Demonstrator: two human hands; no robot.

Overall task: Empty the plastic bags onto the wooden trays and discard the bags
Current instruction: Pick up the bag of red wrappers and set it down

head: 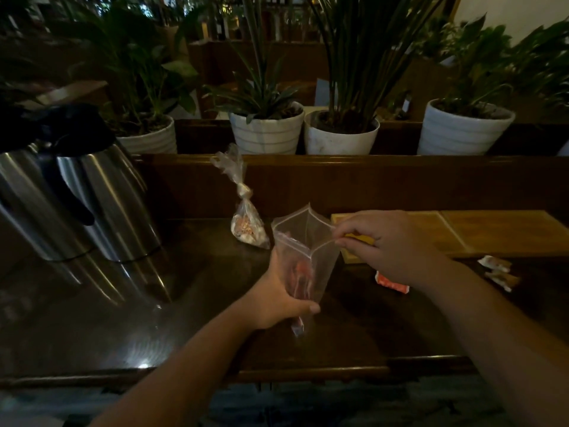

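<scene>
The clear zip-top plastic bag (304, 257) hangs upright above the dark wooden table (184, 303), caught between both hands. The left hand (277, 300) wraps around its lower part, thumb pressed across the front, with red-and-white packets showing through the plastic. The right hand (385, 241) pinches the near edge of the bag's mouth and holds it open (the opening forms a rough diamond). Just beyond the right hand lie the light wooden trays (477, 232). A knotted clear plastic bag of wrapped sweets (248, 226) sits behind the left hand, apart from it. Small loose packets (391, 283) rest on the table under the right wrist.
</scene>
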